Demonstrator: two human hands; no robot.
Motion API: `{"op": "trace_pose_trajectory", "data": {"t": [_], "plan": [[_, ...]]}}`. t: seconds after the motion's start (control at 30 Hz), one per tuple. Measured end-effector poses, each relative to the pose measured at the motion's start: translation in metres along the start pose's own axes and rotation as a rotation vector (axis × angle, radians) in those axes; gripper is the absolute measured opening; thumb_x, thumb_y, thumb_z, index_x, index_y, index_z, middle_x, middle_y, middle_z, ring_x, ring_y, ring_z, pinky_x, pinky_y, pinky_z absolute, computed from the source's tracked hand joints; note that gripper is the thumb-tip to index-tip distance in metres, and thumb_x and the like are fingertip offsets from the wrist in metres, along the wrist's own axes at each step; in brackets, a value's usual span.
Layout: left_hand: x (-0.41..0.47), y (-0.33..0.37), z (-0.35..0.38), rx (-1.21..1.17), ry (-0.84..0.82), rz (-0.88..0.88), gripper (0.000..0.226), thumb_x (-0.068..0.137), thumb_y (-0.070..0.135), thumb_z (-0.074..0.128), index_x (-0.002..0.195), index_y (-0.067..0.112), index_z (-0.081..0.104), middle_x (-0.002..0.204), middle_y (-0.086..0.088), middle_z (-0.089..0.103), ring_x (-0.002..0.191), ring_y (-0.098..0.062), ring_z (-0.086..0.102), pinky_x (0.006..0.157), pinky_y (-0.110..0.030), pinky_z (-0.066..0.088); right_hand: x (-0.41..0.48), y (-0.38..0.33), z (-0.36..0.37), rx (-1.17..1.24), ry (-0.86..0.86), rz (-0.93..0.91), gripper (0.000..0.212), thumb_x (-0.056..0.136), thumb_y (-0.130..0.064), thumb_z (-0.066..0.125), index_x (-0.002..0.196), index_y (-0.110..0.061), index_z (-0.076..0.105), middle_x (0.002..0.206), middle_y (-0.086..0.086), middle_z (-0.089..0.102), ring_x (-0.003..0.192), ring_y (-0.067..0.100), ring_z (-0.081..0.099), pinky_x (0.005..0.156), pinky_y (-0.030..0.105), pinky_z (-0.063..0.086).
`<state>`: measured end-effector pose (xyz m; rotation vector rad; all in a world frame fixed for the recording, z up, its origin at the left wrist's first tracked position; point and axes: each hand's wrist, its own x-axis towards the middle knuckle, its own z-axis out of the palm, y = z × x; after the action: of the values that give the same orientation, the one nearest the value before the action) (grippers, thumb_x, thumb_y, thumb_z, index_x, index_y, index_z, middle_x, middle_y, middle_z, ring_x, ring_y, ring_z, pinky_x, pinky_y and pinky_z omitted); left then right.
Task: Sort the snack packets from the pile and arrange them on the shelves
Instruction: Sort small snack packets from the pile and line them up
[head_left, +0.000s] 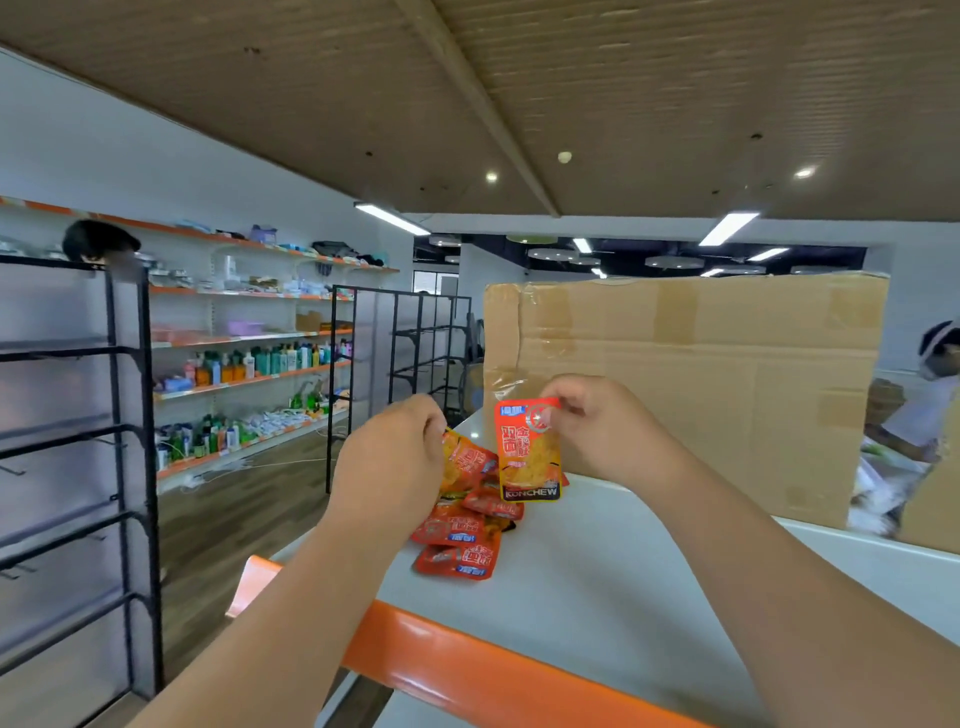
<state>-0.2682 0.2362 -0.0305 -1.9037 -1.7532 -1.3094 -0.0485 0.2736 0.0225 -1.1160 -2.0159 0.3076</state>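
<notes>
Nearest is the white shelf board with a glossy orange front strip (493, 670), and both bare forearms reach out over it. On the board, a little further in and between the two hands, lies a small loose pile of red-orange foil snack packets (460, 543), overlapping one another flat on the white surface.

Above the pile, the left hand (389, 462) is curled, and its fingertips seem to pinch the top edge of a crumpled orange packet (467, 462) that slants down toward the pile; the hand hides the exact grip. Just to the right, the right hand (597, 426) pinches the upper right corner of an upright orange-red packet with a yellow panel and a dark band at the bottom (527, 452), which hangs clear of the board.

Behind the hands a large brown cardboard box patched with tape (701, 374) stands on the board. To the left stands a black metal rack (124, 415). On the far left wall run orange-edged shelves of bottles (249, 364). At the far right edge is a person in white (930, 410).
</notes>
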Motion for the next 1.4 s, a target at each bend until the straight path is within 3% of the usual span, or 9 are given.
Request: {"op": "trace_pose_trajectory", "data": {"t": [0.23,0.33,0.4,0.6,0.73,0.8,0.97,1.2,1.4], "plan": [[0.001,0.001,-0.006,-0.293,0.058,-0.191,0.017,0.106,0.022,0.044,0.093,0.026,0.054,0.077,0.0,0.062,0.07,-0.022,0.059,0.064,-0.039,0.052,0.007,0.02,-0.019,0.204,0.02,0.23,0.021,0.095,0.001,0.059,0.08,-0.014,0.061,0.063,0.004,0.059,0.044,0.011,0.049,0.046,0.022,0.04],[0.001,-0.001,-0.004,-0.196,-0.081,-0.208,0.015,0.101,0.022,0.049,0.094,0.029,0.059,0.085,0.006,0.064,0.073,-0.016,0.06,0.067,-0.037,0.055,0.002,0.033,-0.016,-0.176,-0.177,0.344,0.008,0.092,-0.01,0.062,0.096,-0.012,0.068,0.072,0.008,0.059,0.055,0.017,0.052,0.05,0.023,0.038],[-0.001,-0.003,0.0,-0.121,-0.249,-0.219,0.012,0.099,0.028,0.054,0.101,0.034,0.064,0.1,0.009,0.066,0.084,-0.013,0.062,0.079,-0.035,0.055,-0.005,0.033,-0.012,-0.468,-0.415,0.412,0.026,0.093,-0.026,0.063,0.118,-0.019,0.064,0.08,0.006,0.063,0.067,0.02,0.058,0.056,0.025,0.047],[-0.009,0.003,-0.005,-0.133,-0.503,0.015,0.03,0.085,0.039,0.066,0.115,0.046,0.069,0.126,0.023,0.059,0.117,-0.006,0.057,0.1,-0.032,0.048,-0.011,0.012,-0.008,-0.667,-0.607,0.43,0.057,0.092,-0.056,0.061,0.138,-0.021,0.055,0.112,0.011,0.068,0.103,0.029,0.068,0.064,0.029,0.048],[-0.011,0.011,-0.009,-0.128,-0.686,0.02,0.033,0.087,0.035,0.062,0.113,0.053,0.069,0.118,0.018,0.065,0.096,-0.003,0.063,0.076,-0.021,0.049,-0.012,0.013,-0.006,-0.657,-0.647,0.398,0.057,0.086,-0.057,0.068,0.134,-0.028,0.055,0.098,0.003,0.065,0.078,0.018,0.06,0.057,0.025,0.04],[-0.011,0.01,-0.01,-0.129,-0.685,0.027,0.03,0.087,0.037,0.064,0.112,0.053,0.07,0.116,0.017,0.066,0.093,-0.002,0.063,0.074,-0.021,0.05,-0.01,0.016,-0.003,-0.658,-0.643,0.371,0.056,0.084,-0.05,0.075,0.132,-0.032,0.054,0.096,-0.007,0.06,0.07,0.011,0.053,0.056,0.024,0.038],[-0.009,0.006,-0.01,-0.13,-0.72,0.047,0.032,0.079,0.05,0.071,0.11,0.059,0.068,0.113,0.019,0.066,0.096,0.0,0.063,0.088,-0.028,0.054,-0.007,0.019,-0.001,-0.646,-0.679,0.345,0.062,0.085,-0.039,0.074,0.141,-0.038,0.049,0.11,-0.009,0.058,0.105,0.02,0.06,0.069,0.026,0.046],[-0.01,0.009,-0.007,-0.066,-0.665,0.115,0.036,0.083,0.046,0.076,0.116,0.056,0.067,0.118,0.025,0.063,0.107,-0.002,0.058,0.092,-0.026,0.048,-0.009,0.016,-0.008,-0.665,-0.68,0.344,0.065,0.082,-0.041,0.078,0.141,-0.036,0.051,0.125,-0.002,0.054,0.111,0.022,0.056,0.088,0.039,0.058],[-0.013,0.01,-0.003,-0.096,-0.663,0.125,0.037,0.084,0.043,0.077,0.118,0.053,0.067,0.113,0.026,0.058,0.102,0.001,0.055,0.083,-0.018,0.042,-0.009,0.019,-0.008,-0.648,-0.681,0.347,0.064,0.081,-0.037,0.08,0.139,-0.034,0.054,0.118,0.0,0.056,0.107,0.025,0.062,0.087,0.045,0.06]]}}
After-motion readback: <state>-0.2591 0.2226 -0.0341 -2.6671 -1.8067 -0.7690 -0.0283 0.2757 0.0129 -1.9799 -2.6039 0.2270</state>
